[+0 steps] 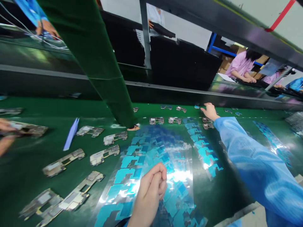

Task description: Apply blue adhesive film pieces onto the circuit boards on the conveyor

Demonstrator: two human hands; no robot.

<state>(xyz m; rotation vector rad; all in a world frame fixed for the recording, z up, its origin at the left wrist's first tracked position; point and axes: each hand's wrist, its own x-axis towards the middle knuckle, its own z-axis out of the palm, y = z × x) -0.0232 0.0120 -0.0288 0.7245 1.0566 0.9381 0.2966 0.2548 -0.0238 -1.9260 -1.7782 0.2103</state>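
My left hand [150, 190] is closed in a loose fist at the bottom centre, above clear sheets of teal die-cut stickers [127, 160]. Whatever its fingers hold, if anything, is hidden. In a blue sleeve, my right hand [210, 111] reaches to the far side of the green bench, fingers extended and apart. Just left of its fingertips lies a small blue-covered board [197, 106]. Below that hand are small circuit boards [207, 123], close together. A narrower strip of teal stickers [203, 151] lies between my two hands.
Another person's hand [6, 134] holds a circuit board [29, 128] at the left edge. Blue tweezers [71, 134] and several phone-sized circuit boards [105, 155] lie at left. A slanting green-wrapped post [94, 60] rises from the bench. Co-workers [243, 67] sit beyond dark panels.
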